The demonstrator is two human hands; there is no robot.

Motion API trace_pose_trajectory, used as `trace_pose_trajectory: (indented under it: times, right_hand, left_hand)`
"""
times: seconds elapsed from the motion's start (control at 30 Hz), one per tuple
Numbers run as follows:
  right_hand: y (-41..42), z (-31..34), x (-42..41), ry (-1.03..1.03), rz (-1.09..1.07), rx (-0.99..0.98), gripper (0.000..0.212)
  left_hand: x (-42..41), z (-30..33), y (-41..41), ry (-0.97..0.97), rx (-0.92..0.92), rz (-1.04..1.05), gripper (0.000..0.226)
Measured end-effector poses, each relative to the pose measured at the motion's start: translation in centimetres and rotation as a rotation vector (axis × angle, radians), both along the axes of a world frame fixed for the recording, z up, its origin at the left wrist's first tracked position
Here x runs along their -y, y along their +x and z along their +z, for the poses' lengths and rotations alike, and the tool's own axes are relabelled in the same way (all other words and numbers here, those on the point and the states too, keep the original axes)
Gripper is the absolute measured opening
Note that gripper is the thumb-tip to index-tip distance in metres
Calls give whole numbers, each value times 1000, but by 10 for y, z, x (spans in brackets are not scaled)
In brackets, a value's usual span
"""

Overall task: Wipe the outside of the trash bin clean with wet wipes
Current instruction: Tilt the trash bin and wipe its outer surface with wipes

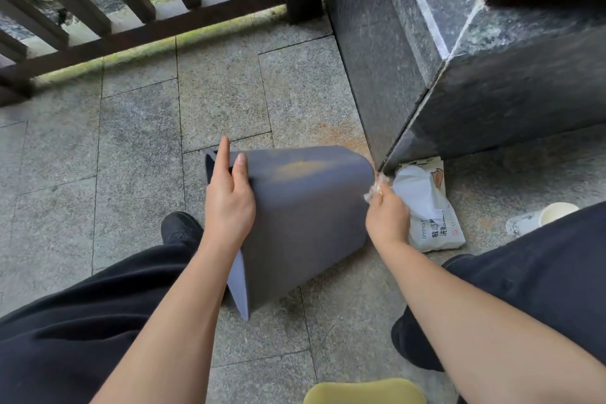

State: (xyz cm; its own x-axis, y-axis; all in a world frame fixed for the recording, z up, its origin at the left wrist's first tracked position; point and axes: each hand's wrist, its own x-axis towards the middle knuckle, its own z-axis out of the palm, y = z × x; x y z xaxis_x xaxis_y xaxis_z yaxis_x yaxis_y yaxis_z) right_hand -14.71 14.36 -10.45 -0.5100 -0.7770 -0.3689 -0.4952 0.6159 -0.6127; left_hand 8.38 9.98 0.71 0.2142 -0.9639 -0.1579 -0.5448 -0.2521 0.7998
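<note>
Trash bin (305, 216) lies tipped on its side on the paving (137, 141) between our knees. Our left hand (229, 200) grips its rim, forefinger raised; our right hand (387, 220) pinches a crumpled wet wipe (375, 188) against the bin's base corner, just beside the wipes pack (429, 207).

1. Grey stone paving (137, 128), with rust-coloured staining near the pillar.
2. Dark wooden railing (131, 20), at the paving's far edge.
3. Dark polished stone pillar (492, 92).
4. Pale cup (544, 216), apparently paper, lying on its side.
5. Yellow object (364, 392), partly cropped at the bottom edge.
</note>
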Motion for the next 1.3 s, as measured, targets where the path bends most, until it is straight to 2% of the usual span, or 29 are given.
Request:
trace_pose_trajectory:
  times: [0.07,0.17,0.27,0.43,0.53,0.67,0.8,0.93,1.1,1.2,1.3]
  right_hand:
    - [-4,4,-10,81,-97,25,24]
    - [-3,17,-17,44,-228,93,22]
    - [-7,31,-21,36,-263,109,26]
    - [-8,53,-43,24,-222,164,28]
    - [-8,61,-58,23,-216,207,24]
    - [-4,69,-61,-32,-169,213,36]
    - [8,67,-60,-59,-37,237,38]
    - [14,62,-58,-104,1,220,39]
    - [5,59,-31,-114,-22,103,45]
    - [6,53,-25,-7,114,-3,58]
    - [17,48,-30,7,203,-61,67]
  left_hand:
    - [-15,1,3,38,-65,15,55]
    - [-34,3,4,154,-278,63,54]
    - [-44,4,4,214,-439,244,48]
    - [-44,0,7,146,-397,511,46]
    - [-42,3,1,106,-400,539,48]
    - [-54,10,-6,17,-392,593,52]
    - [-68,11,-13,41,-290,564,54]
    - [-61,10,-17,73,-224,475,54]
    - [-59,15,-11,70,-313,294,53]
    - [-57,18,-7,122,-337,188,51]
    - [-51,17,-1,143,-354,193,51]
